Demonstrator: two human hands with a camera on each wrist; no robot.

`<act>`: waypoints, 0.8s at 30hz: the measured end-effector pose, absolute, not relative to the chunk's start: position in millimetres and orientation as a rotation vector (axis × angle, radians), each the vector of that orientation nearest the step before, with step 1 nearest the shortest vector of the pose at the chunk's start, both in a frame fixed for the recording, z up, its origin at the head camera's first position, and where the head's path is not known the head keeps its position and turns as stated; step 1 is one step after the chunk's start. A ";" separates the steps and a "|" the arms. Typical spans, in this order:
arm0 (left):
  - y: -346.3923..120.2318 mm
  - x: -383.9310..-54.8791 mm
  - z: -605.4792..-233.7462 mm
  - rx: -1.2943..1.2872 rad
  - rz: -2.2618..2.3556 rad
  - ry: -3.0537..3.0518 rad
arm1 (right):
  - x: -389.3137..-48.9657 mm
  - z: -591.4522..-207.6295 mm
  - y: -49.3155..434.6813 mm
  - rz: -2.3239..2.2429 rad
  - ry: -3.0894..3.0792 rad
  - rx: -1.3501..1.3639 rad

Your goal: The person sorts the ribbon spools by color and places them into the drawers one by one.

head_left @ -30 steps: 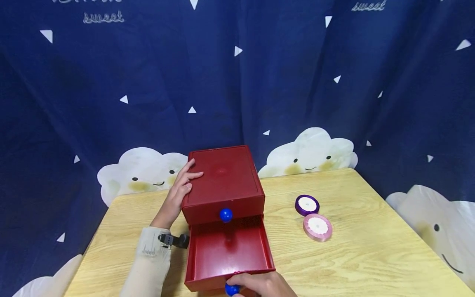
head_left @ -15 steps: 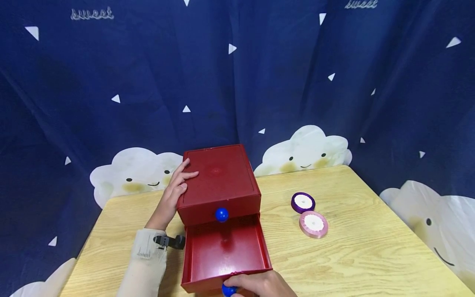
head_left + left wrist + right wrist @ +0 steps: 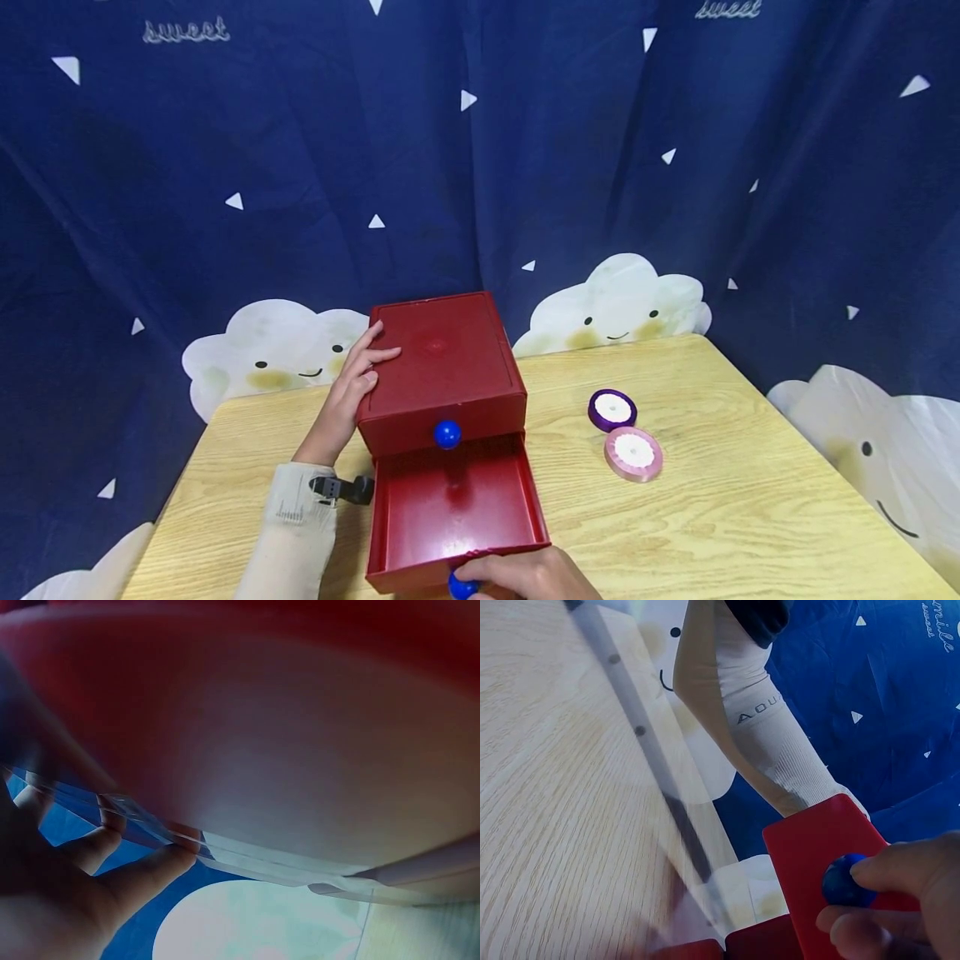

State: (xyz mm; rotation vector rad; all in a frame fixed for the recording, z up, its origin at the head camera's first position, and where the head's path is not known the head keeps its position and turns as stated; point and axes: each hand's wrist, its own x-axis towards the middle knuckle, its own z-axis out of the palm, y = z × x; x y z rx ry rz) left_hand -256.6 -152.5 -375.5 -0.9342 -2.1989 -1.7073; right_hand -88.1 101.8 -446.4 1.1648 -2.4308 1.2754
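In the head view, a red box [image 3: 442, 358] stands on the wooden tabletop [image 3: 720, 508], near the back edge. Its upper drawer [image 3: 405, 435] is closed and has a blue upper knob [image 3: 447, 434]. The lower drawer [image 3: 457, 517] is pulled out towards the person, its shiny red floor showing. The left hand [image 3: 347, 404] rests on the box's left edge, fingers spread and almost straight, some of them reaching onto the top. The right hand [image 3: 542, 575], partly cut off by the bottom of the view, holds the blue lower knob [image 3: 462, 586] at the front of the lower drawer. To the right of the box and apart from it lie a purple spool [image 3: 612, 407] and a pink spool [image 3: 633, 453], just beside each other, the pink one nearer the person. A pale sleeve [image 3: 292, 521] covers the left forearm, with a black strap [image 3: 327, 487] at the wrist. Behind hangs a dark blue curtain [image 3: 420, 142] with white triangles and smiling clouds.

In the left wrist view, the box fills the upper part, blurred; the fingers lie apart against its edge, with a cloud and some tabletop below.

In the right wrist view, thumb and fingers pinch the lower knob against the red front. The lettered sleeve runs behind it, with tabletop at left and curtain at right.
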 end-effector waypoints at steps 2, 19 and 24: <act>-151.7 -257.3 -376.0 -0.938 -1.708 -2.198 | -88.1 -446.6 102.7 1.267 -2.436 1.167; -147.4 -260.3 -377.4 -0.947 -1.722 -2.199 | -86.6 -443.1 112.4 1.260 -2.438 1.156; -146.6 -259.9 -377.1 -0.940 -1.727 -2.203 | -87.3 -440.2 114.4 1.246 -2.369 1.175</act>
